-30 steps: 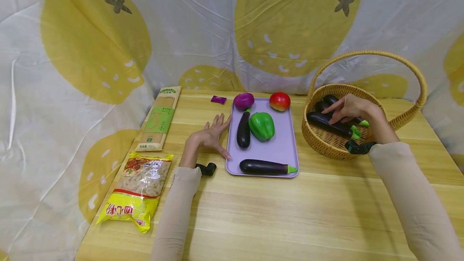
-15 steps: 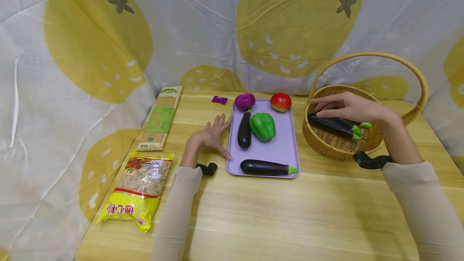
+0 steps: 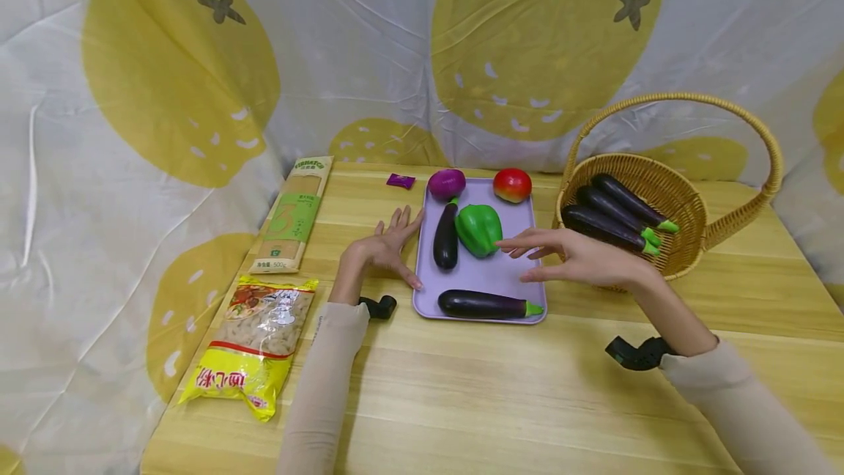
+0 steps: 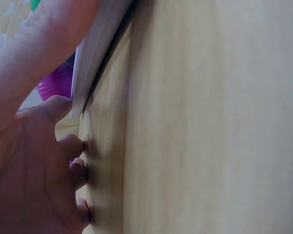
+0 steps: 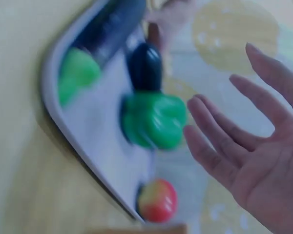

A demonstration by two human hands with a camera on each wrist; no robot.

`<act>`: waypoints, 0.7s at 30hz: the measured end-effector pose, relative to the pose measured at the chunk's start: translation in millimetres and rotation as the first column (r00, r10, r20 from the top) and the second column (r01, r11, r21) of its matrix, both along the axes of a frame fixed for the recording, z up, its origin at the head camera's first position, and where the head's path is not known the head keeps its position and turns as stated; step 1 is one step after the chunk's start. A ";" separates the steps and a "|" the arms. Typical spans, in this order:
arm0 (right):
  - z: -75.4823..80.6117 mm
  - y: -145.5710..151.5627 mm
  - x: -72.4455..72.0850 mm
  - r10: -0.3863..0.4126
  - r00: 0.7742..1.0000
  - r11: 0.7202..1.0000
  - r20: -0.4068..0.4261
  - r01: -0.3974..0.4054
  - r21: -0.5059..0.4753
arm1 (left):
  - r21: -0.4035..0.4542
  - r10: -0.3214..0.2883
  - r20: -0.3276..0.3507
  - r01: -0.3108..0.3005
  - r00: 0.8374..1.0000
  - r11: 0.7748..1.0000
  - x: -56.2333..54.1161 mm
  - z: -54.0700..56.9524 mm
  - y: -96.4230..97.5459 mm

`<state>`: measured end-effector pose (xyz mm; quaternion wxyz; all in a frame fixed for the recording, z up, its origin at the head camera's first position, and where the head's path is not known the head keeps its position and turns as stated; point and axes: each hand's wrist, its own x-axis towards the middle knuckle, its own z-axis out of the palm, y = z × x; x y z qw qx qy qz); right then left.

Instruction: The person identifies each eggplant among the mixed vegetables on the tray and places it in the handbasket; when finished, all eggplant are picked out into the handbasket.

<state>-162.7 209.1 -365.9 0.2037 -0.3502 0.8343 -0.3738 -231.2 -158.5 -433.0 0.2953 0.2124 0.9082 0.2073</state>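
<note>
My left hand (image 3: 382, 251) rests spread at the left edge of a lilac tray (image 3: 488, 273), thumb and index finger at its rim. Over the tray's right side hovers my right hand (image 3: 580, 255), fingers extended and holding nothing. On the tray lie a green bell pepper (image 3: 478, 230), an upright-lying eggplant (image 3: 445, 240), a purple onion (image 3: 446, 184) at the top left corner and a red fruit (image 3: 512, 185) at the top right. Another eggplant (image 3: 484, 305) lies along the near edge. In the right wrist view, the bell pepper (image 5: 154, 119) shows left of my open fingers.
A wicker basket (image 3: 692, 204) with a tall handle stands on the right, holding several eggplants (image 3: 620, 204). Left on the table lie a pasta pack (image 3: 290, 218), a yellow food bag (image 3: 253, 343) and a small purple wrapped candy (image 3: 401, 181). A lemon-print cloth hangs behind.
My right hand has left the basket with nothing in it and moved left over the tray's right edge. The eggplants in the basket now show in full view. My left hand has stayed put.
</note>
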 end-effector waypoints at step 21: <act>-55.6 -54.4 11.7 0.129 0.986 0.987 0.102 -0.118 -0.112 | 0.005 0.004 -0.003 -0.004 1.000 1.000 -0.1 0.2 0.9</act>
